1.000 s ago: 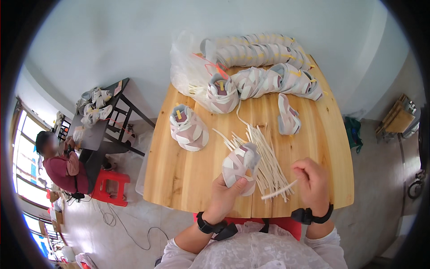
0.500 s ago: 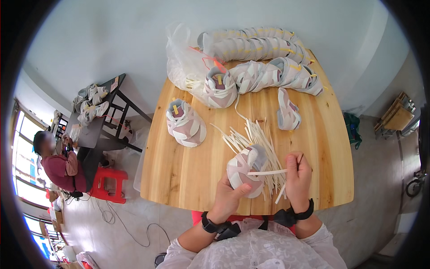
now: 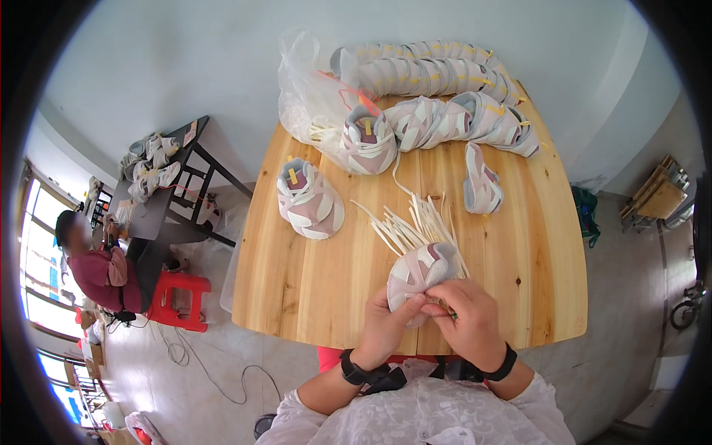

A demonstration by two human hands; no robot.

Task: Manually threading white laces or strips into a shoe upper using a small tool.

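Observation:
A pink, white and grey shoe upper (image 3: pixel 421 268) is tilted over the near edge of the table, gripped at its lower left side by my left hand (image 3: pixel 384 322). My right hand (image 3: pixel 471 319) is closed against the upper's right side, thumb and fingers pinched together beside my left thumb. What those fingertips pinch is hidden; a thin dark greenish bit shows beside them. Just behind the upper lies a loose bundle of flat cream laces (image 3: pixel 415 225).
Two uppers, one (image 3: pixel 310 200) at left and one (image 3: pixel 368 141) farther back, stand near a clear plastic bag (image 3: pixel 300 96). Another upper (image 3: pixel 482 180) lies right. Rows of nested uppers (image 3: pixel 437 76) fill the back. A person (image 3: pixel 104 267) sits far left by a dark table (image 3: pixel 152 215).
My right hand has moved left from holding a cream lace stretched out to pinching at the upper. That lace no longer shows. The upper has shifted slightly right in my left hand.

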